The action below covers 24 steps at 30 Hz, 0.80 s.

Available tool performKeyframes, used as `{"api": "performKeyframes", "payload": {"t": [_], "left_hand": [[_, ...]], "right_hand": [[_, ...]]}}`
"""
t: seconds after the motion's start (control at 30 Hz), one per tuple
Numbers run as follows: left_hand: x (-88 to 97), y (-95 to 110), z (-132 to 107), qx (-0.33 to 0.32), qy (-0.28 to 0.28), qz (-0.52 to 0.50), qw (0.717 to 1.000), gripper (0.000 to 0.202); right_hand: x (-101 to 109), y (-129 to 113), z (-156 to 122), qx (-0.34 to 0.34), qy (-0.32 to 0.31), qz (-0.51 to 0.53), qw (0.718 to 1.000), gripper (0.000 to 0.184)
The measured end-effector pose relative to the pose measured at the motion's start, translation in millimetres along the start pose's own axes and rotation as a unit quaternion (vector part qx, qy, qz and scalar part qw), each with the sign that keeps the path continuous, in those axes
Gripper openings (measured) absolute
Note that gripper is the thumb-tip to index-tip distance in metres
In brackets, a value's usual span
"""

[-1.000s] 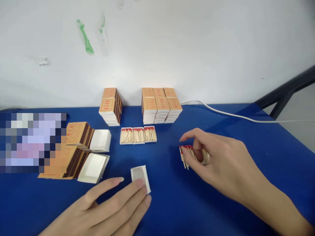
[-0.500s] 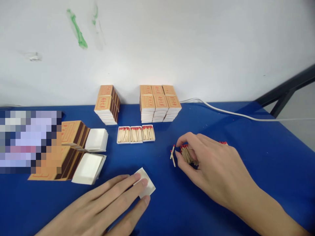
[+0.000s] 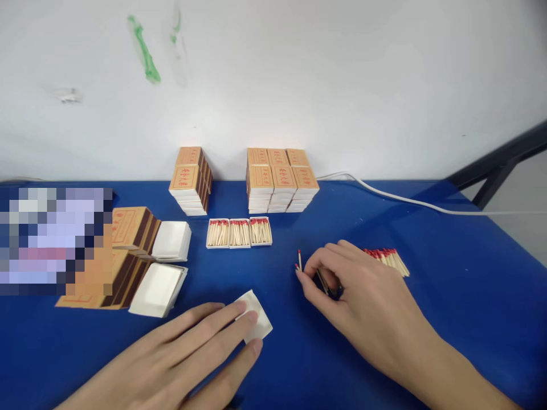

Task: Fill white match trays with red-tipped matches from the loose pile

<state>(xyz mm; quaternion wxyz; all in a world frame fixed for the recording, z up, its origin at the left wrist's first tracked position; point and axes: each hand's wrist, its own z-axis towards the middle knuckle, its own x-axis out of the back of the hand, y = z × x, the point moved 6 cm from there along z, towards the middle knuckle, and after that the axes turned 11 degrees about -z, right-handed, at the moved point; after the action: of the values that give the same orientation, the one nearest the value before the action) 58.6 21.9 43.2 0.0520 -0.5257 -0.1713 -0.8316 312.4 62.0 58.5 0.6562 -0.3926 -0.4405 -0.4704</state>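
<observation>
My left hand (image 3: 192,353) lies with its fingers stretched out, its fingertips resting on a small white matchbox tray (image 3: 261,326) turned at an angle on the table. The tray's far side is partly hidden under the fingers. To the right, my right hand (image 3: 354,290) is curled in a pinch low over the table, with matches (image 3: 323,281) partly seen between thumb and fingers. Two red-headed matches (image 3: 299,261) show at its fingertips; whether they are gripped is unclear. Behind this hand lies a row of loose matches (image 3: 391,262), partly covered by it.
Three open trays full of matches (image 3: 239,233) stand mid-table. Stacked matchboxes (image 3: 282,182) and a second stack (image 3: 188,185) stand by the wall. At left are matchbox sleeves (image 3: 132,228), white trays (image 3: 158,290) and a blurred screen (image 3: 47,245). A white cable (image 3: 397,197) runs along the back.
My right hand has closed its thumb and fingers further around the matches, uncovering more of the loose row behind it. My left hand stays on the white tray. The view has shifted slightly.
</observation>
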Motion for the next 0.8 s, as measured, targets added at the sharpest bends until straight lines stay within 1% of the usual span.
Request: {"api": "performKeyframes", "payload": {"t": [0.07,0.17,0.3,0.4,0.53,0.7,0.8], "left_hand": [[-0.1,0,0,0.001,0.0,0.0,1.0,0.041],[-0.5,0,1,0.001,0.004,0.0,1.0,0.042],[0.2,0,2,0.002,0.019,0.001,1.0,0.041],[0.1,1,2,-0.01,0.011,0.008,1.0,0.041],[0.0,2,-1,-0.01,0.003,0.008,1.0,0.041],[-1.2,2,0,-0.015,0.003,0.005,1.0,0.043],[-1.7,-1,2,-0.011,0.006,0.004,1.0,0.044]], "right_hand": [[1,4,2,-0.024,0.011,0.001,1.0,0.031],[1,9,4,-0.061,0.047,-0.038,0.996,0.036],[-8,8,6,-0.073,0.036,-0.074,0.994,0.035],[-12,5,5,-0.07,0.035,-0.086,0.993,0.032],[-11,-2,1,-0.053,0.045,-0.093,0.993,0.03],[-7,-17,-3,-0.024,0.033,-0.05,0.998,0.028],[-1,-19,-5,-0.017,0.039,-0.042,0.998,0.026]]}}
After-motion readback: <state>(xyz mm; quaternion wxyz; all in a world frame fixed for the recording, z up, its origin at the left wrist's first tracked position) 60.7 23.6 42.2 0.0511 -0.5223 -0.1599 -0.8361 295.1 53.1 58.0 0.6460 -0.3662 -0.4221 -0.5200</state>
